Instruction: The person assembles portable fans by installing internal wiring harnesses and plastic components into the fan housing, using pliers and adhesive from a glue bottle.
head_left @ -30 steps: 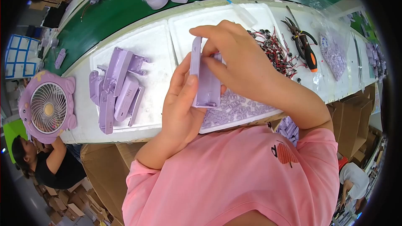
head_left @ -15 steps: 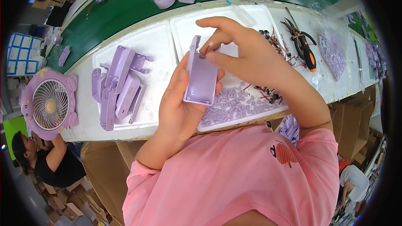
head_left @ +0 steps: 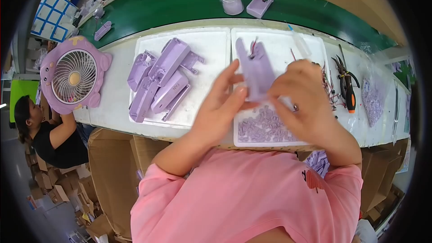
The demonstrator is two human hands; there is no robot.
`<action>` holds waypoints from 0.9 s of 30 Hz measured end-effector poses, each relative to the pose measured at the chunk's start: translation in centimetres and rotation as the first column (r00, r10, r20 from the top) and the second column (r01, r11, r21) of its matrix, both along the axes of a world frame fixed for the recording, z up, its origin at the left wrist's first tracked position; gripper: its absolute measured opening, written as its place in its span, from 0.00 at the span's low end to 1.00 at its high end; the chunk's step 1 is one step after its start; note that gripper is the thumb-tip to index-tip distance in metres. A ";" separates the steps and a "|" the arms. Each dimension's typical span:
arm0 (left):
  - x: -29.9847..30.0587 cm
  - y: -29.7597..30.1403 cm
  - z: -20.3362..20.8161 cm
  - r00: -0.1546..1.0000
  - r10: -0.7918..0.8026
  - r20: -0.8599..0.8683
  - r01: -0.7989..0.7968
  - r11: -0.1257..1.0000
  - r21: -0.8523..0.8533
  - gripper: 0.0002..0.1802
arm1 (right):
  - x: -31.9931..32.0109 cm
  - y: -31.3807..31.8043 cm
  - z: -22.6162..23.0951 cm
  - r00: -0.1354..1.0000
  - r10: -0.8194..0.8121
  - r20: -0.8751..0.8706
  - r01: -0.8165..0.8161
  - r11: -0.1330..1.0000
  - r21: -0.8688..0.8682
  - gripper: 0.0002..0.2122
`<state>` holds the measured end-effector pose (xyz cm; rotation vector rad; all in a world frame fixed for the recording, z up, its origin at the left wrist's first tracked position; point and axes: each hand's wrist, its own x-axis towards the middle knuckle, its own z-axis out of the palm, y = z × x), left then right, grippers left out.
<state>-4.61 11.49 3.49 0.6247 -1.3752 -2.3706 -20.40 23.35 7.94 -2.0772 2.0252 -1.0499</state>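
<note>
My left hand (head_left: 220, 103) grips a light purple plastic housing shell (head_left: 258, 72) by its left side, its open face toward me. Near the shell's upper end a small part with red wires (head_left: 253, 48) sticks up. My right hand (head_left: 308, 96) is curled at the lower right edge of the shell, slightly blurred. A small shiny round piece (head_left: 295, 107) shows among its fingers, too small to name. Below the hands, small purple plastic pieces (head_left: 261, 126) lie in a white foam tray (head_left: 240, 143).
Several purple shells (head_left: 168, 69) are piled on another white tray (head_left: 211, 40) at left, beside a purple fan (head_left: 72, 76). Pliers (head_left: 344, 76), an orange-black screwdriver (head_left: 350, 101) and a bag of purple parts (head_left: 372, 103) lie right. Behind runs a green belt (head_left: 189, 4); a co-worker (head_left: 49, 130) sits left.
My right hand has moved from the wired part at the shell's upper end down to its lower right edge. The shell has shifted right in the view, which has turned left.
</note>
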 end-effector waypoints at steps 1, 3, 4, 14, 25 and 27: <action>1.0 -1.0 0.1 0.997 0.025 -0.080 -0.040 0.981 -0.188 0.32 | -1.1 -0.4 0.3 0.999 -0.043 0.007 0.043 0.999 0.007 0.08; 3.0 -4.5 0.9 0.987 0.150 0.048 -0.013 0.382 -0.924 0.29 | -4.4 -1.4 -0.6 0.981 -0.186 -0.061 0.180 0.980 -0.090 0.07; 3.3 -5.8 1.1 0.942 0.327 0.081 0.057 0.084 -0.995 0.30 | -6.5 -2.2 -1.2 0.959 -0.269 -0.093 0.258 0.959 -0.115 0.06; 5.7 -13.0 0.0 0.795 0.573 0.199 0.438 -0.314 -0.842 0.29 | -22.4 -6.0 -10.9 0.641 -0.587 -0.495 0.712 0.695 0.097 0.08; 4.8 -11.1 3.3 0.807 0.559 0.190 0.208 0.033 -0.978 0.24 | -1.7 1.7 -5.2 0.922 0.366 -0.127 -0.312 0.895 0.320 0.12; 5.3 -11.8 2.8 0.863 0.492 0.115 0.012 0.207 -0.978 0.24 | -0.1 2.4 -7.2 0.905 0.377 -0.197 -0.326 0.913 0.247 0.09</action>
